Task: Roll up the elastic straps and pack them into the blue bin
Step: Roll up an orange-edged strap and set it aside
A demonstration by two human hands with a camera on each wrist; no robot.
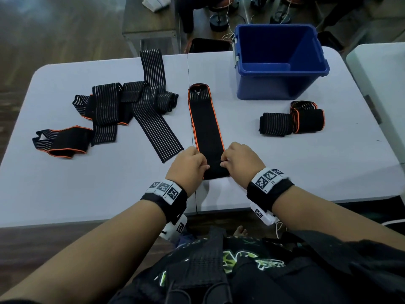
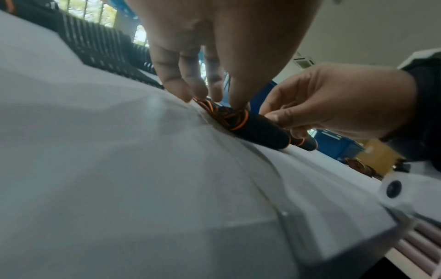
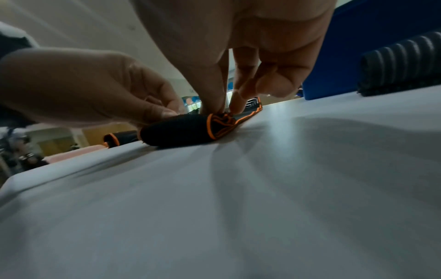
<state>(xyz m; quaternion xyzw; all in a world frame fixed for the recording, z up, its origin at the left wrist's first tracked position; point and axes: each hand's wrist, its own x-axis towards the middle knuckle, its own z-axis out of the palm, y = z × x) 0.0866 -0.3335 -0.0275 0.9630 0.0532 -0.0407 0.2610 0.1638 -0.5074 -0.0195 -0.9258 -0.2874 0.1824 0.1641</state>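
A black elastic strap with orange edging (image 1: 206, 123) lies stretched out on the table, running away from me. Its near end is rolled into a small coil (image 2: 257, 130) (image 3: 181, 130). My left hand (image 1: 190, 165) pinches the coil's left end, fingertips (image 2: 198, 94) curled down on it. My right hand (image 1: 241, 161) pinches the right end (image 3: 214, 107). The blue bin (image 1: 280, 60) stands at the back right, nothing visible inside. Two rolled straps (image 1: 291, 120) lie in front of it.
A heap of loose striped black straps (image 1: 122, 106) covers the table's left half, with one orange-edged strap (image 1: 63, 140) at the near left. The white table (image 1: 306, 172) has a seam down its middle. Another table edge (image 1: 381, 84) stands at the right.
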